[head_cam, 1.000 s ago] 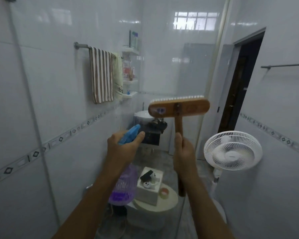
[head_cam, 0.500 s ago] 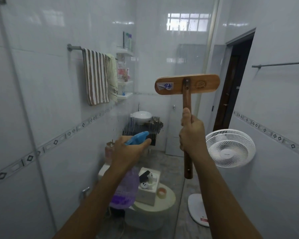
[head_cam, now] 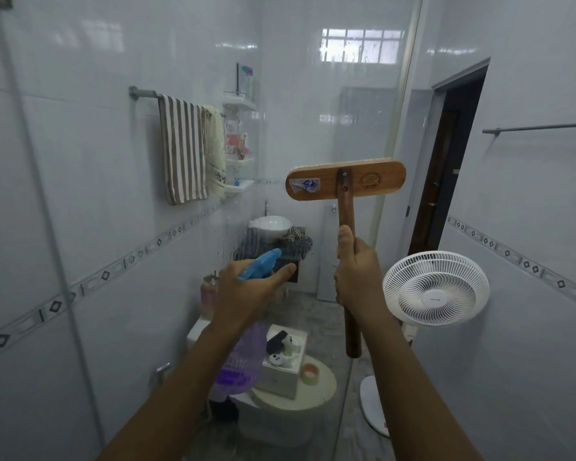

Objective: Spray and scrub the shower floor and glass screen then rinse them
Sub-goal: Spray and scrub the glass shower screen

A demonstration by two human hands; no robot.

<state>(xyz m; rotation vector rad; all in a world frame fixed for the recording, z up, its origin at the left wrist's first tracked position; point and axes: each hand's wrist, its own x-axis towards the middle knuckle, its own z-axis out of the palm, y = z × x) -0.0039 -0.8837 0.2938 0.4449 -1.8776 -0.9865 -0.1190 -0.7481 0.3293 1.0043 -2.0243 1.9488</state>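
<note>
My left hand (head_cam: 246, 291) grips a spray bottle (head_cam: 238, 357) with a purple body and a blue trigger head, nozzle aimed at the glass screen (head_cam: 313, 111) in front of me. Droplets and streaks run down the glass near the nozzle. My right hand (head_cam: 356, 271) holds the dark wooden handle of a scrubbing brush (head_cam: 346, 184), upright, with its flat wooden head raised against or just in front of the glass. The bristles face away from me. The shower floor is out of view.
Beyond the glass stand a toilet (head_cam: 280, 404) with a white box on its lid, a basin (head_cam: 271, 224), corner shelves and a striped towel (head_cam: 182, 148) on a rail. A white pedestal fan (head_cam: 434, 287) stands at right before a dark doorway (head_cam: 446, 168).
The brush head rose from chest height and turned its wooden back toward me. My right hand slid higher on the handle. The spray bottle stayed roughly in place.
</note>
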